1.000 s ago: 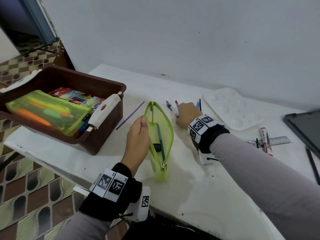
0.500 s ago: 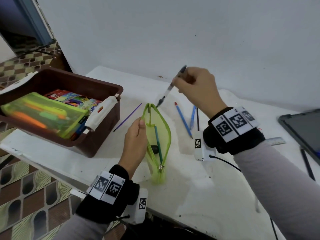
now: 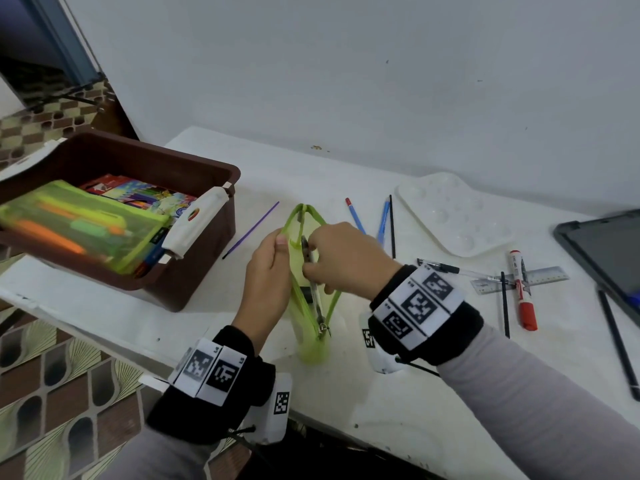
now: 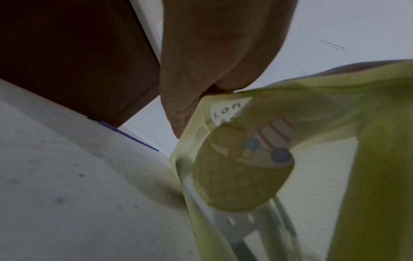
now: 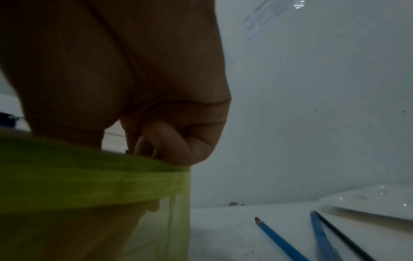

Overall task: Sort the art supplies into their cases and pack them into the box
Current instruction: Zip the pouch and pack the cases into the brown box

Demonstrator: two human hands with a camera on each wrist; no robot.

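Left hand (image 3: 266, 275) pinches the near rim of my green mesh pouch (image 3: 313, 344), holding its mouth wide; right hand (image 3: 341, 258) grips a clear pen (image 3: 313, 289) angled down into it. Left of the pouch sits the brown box (image 3: 194, 271); right of it lie blue pencils (image 3: 356, 218), beyond them a white palette (image 3: 450, 216)

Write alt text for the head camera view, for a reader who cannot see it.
A person's left hand holds open a green mesh pouch on a white table while the right hand slides a pen into it. A brown box of packed supplies stands to the left; pencils, a palette, ruler and marker lie to the right.
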